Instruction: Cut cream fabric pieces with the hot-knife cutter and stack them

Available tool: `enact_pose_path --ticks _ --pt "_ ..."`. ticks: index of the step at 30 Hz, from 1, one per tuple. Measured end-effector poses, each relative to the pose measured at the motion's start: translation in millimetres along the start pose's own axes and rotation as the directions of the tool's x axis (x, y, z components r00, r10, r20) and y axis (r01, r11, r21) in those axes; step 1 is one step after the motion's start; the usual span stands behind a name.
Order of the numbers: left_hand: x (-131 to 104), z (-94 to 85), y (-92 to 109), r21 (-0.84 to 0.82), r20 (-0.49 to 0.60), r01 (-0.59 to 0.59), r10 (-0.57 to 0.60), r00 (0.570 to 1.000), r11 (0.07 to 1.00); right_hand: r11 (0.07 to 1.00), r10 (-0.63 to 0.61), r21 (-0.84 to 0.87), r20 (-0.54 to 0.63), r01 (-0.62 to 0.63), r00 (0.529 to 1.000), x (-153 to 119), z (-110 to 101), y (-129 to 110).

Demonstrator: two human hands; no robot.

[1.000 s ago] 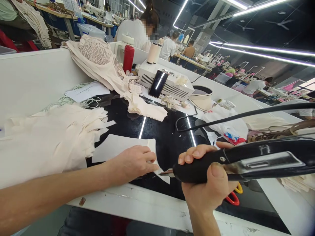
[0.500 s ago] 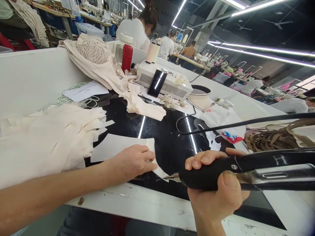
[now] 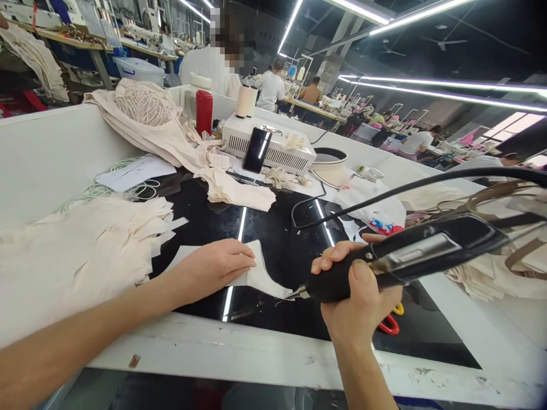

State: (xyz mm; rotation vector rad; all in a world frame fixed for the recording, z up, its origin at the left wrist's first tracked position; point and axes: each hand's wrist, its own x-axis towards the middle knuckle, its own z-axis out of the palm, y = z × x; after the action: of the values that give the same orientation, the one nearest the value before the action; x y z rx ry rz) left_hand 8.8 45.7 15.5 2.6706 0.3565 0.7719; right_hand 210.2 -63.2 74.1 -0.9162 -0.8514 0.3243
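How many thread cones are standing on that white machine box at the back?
2: both thread cones stand side by side, touching, on the left rear corner of the white machine box, right of the red bottle. Others may be hidden.

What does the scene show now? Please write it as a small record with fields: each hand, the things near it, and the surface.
left hand: flat on a cream fabric piece, pressing it down
right hand: gripping a black corded hand tool, its metal tip at the fabric's edge
surface: black glossy worktop
left side: stack of cream fabric pieces
behind: white machine box, phone, red bottle
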Motion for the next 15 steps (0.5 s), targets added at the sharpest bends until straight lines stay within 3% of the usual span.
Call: enact_pose_path --ticks 4,9,15 --pt "-4 -8.3 -4 0.096 0.085 -0.008 -0.001 0.996 0.995 1.000 -0.006 0.017 -0.031 0.007 1.000 14 -7 10" --pt "-10 -9.3 9 0.185 0.162 0.002 -0.033 0.986 0.983 0.998 -0.003 0.062 -0.030 0.005 1.000 19 -7 16" --pt "3 -20.1 31 0.122 0.302 0.160 -0.190 0.934 0.980 0.993 0.031 0.117 0.019 -0.033 0.999 10 3 21"
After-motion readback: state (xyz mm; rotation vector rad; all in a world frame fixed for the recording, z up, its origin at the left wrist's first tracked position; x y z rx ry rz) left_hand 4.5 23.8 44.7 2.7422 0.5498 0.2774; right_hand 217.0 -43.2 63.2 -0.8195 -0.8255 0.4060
